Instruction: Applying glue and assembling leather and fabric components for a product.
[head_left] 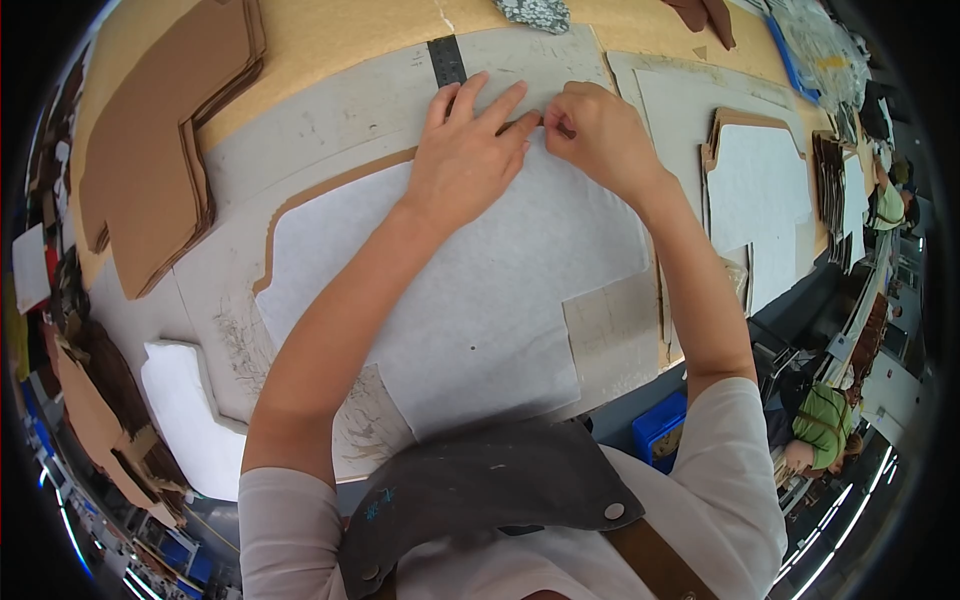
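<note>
A large white sheet with cut-out corners lies flat before me, over a brown piece whose edge shows along its upper left. My left hand rests on the sheet's far edge with its fingers spread. Close to that hand's thumb, my right hand is closed in a pinch at the same edge; what its fingertips hold is hidden. Just beyond my left fingers lies a black ruler-like strip.
Stacked brown pieces lie at the left, with folded white sheets nearer me. More white-topped brown pieces are stacked at the right. A blue bin stands below the table edge. Another person in green is at far right.
</note>
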